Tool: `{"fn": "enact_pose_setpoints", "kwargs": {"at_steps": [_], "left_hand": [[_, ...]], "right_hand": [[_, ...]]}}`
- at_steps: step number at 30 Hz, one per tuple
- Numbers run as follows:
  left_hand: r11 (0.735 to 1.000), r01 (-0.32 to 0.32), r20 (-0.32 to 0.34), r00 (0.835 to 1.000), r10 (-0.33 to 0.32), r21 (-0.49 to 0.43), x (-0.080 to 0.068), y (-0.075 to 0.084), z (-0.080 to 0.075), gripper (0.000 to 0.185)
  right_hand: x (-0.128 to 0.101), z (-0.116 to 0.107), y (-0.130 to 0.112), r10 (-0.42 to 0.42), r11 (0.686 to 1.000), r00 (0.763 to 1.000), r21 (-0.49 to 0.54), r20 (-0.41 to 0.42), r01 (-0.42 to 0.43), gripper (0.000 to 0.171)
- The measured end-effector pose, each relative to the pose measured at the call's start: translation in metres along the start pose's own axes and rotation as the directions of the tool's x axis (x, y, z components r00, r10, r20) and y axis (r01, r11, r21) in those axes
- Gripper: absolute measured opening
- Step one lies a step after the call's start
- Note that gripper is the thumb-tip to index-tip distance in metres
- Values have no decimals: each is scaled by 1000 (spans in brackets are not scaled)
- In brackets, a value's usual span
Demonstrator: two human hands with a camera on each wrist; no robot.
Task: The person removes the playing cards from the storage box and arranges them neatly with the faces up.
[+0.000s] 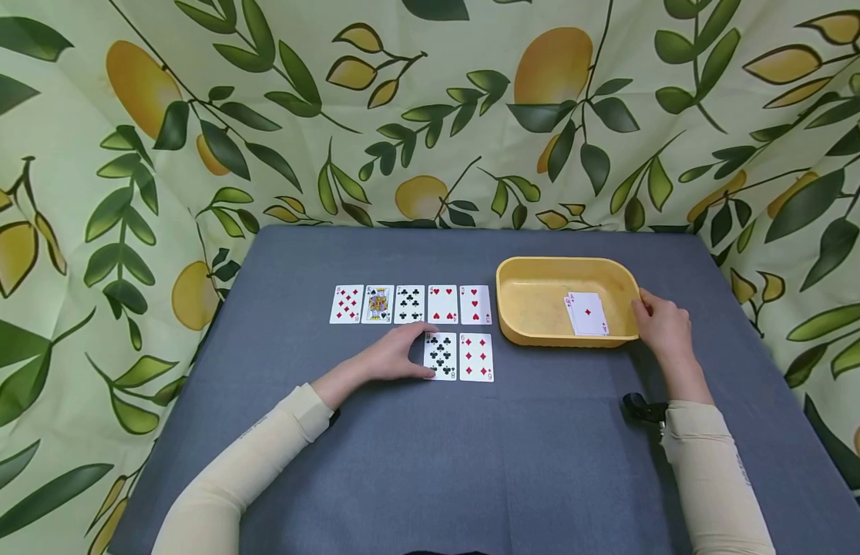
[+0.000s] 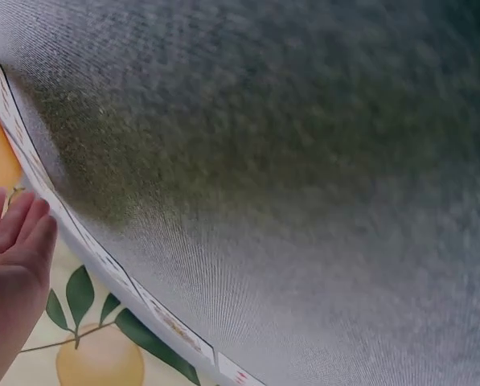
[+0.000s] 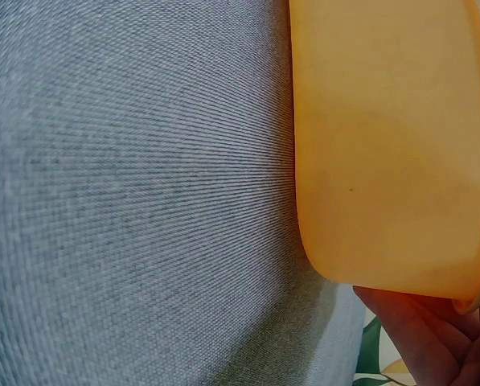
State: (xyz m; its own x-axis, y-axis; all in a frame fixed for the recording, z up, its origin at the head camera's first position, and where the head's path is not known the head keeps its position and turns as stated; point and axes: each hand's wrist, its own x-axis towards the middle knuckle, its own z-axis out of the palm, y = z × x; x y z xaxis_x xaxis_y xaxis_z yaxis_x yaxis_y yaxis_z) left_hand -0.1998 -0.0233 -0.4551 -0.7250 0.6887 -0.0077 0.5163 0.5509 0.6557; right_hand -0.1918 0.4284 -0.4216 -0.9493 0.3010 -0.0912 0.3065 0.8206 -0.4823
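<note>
My left hand [image 1: 395, 353] is at the left side of an eight of clubs [image 1: 441, 358] lying face up on the table. Its fingertips reach the card's top edge and the thumb touches the bottom left corner, the fingers fairly straight. Directly right of that card lies a six of diamonds [image 1: 476, 358]. My right hand [image 1: 666, 327] grips the right end of a yellow plastic basin [image 1: 534, 336], thumb at the rim and fingers beneath it in the right wrist view. Inside the basin, an ace of diamonds [image 1: 589, 314] tops a few overlapping cards.
Above the two cards runs a row of face-up cards: a red diamonds card [image 1: 347, 304], a king [image 1: 378, 304], a seven of clubs [image 1: 410, 304], a four of hearts [image 1: 443, 304] and a three of hearts [image 1: 475, 304]. A grey cloth [image 1: 430, 462] covers the table. Leaf-patterned fabric [image 1: 430, 116] hangs behind.
</note>
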Motion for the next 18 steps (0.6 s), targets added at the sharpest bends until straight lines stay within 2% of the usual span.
{"fn": "enact_pose_setpoints", "kwargs": {"at_steps": [5,8,14,18], "left_hand": [[998,-2,-78,997,-3,-58,2,3,-1,66],[992,0,-117,993,-15,-128,4,4,-1,65],[954,-39,-185,982,-18,-298,11,7,0,62],[924,-85,-231,973,-3,-373,16,10,-1,60]], "right_hand": [[0,-1,0,-4,1000,1000,1,-2,4,54],[0,-1,0,-10,1000,1000,-2,-6,10,54],[0,1,1,-17,1000,1000,-10,-14,17,53],[0,1,2,-26,1000,1000,-16,-17,25,52]]}}
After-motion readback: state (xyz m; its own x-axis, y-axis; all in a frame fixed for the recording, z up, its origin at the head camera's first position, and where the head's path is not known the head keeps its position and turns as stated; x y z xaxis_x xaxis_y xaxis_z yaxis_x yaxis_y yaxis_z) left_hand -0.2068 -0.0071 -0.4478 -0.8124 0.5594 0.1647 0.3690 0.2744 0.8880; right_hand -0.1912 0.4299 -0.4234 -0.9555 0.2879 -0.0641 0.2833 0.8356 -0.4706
